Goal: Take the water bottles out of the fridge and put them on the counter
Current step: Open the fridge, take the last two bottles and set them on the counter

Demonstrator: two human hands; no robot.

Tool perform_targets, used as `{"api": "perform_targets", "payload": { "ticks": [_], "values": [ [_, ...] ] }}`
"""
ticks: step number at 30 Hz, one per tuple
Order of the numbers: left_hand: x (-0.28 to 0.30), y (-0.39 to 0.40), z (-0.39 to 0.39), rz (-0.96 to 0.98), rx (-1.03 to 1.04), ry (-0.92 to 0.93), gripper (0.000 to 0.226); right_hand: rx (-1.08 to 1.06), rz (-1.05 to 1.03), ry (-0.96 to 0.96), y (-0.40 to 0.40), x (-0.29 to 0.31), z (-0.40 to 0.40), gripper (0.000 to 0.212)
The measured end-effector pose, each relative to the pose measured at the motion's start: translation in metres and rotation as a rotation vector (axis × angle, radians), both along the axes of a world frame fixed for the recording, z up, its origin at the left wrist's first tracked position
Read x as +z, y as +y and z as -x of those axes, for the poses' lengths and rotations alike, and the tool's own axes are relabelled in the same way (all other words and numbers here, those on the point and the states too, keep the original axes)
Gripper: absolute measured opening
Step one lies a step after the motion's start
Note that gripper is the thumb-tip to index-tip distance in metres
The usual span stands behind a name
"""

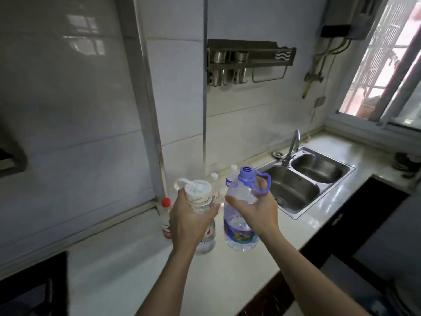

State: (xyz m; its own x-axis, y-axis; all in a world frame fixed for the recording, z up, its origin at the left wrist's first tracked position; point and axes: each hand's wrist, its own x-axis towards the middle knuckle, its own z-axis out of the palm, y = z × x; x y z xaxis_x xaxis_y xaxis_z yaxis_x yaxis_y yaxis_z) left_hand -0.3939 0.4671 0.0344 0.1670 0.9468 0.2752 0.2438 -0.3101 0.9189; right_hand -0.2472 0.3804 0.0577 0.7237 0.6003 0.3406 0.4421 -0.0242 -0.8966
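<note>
Gripping two upright bottles left of the sink, white-capped bottle in the left hand, purple-capped bottle in the right hand, both just over or on the counter, ready for lowering straight down.

White tiled wall behind a pale counter — a steel double sink with tap, metal rack above, daylight through the window

Left hand grips white-capped bottle; right hand grips purple-capped bottle (over counter).
</note>
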Motion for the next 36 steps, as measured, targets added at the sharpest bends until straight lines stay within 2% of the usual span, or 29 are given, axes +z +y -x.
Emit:
{"api": "perform_targets", "payload": {
  "ticks": [7,11,15,18,25,36],
  "values": [
    [-0.046,0.026,-0.025,0.02,0.043,0.059,0.067,-0.026,0.048,-0.032,0.03,-0.051,-0.031,0.08],
    [-0.073,0.036,-0.04,0.078,0.076,0.086,0.072,-0.004,0.104,0.025,0.05,-0.077,-0.057,0.084],
    [-0.09,0.04,-0.057,0.091,0.131,0.106,0.079,0.109,0.132,0.023,0.071,-0.1,-0.082,0.079],
    [-0.099,0.041,-0.073,0.124,0.217,0.09,0.075,0.222,0.154,-0.046,0.087,-0.114,-0.099,0.079],
    [-0.128,0.051,-0.102,0.221,0.437,0.065,0.073,0.439,0.13,-0.06,0.124,-0.136,-0.128,0.075],
    [-0.157,0.058,-0.116,0.279,0.63,0.094,0.078,0.498,0.212,-0.017,0.157,-0.166,-0.136,0.077]
  ]
}}
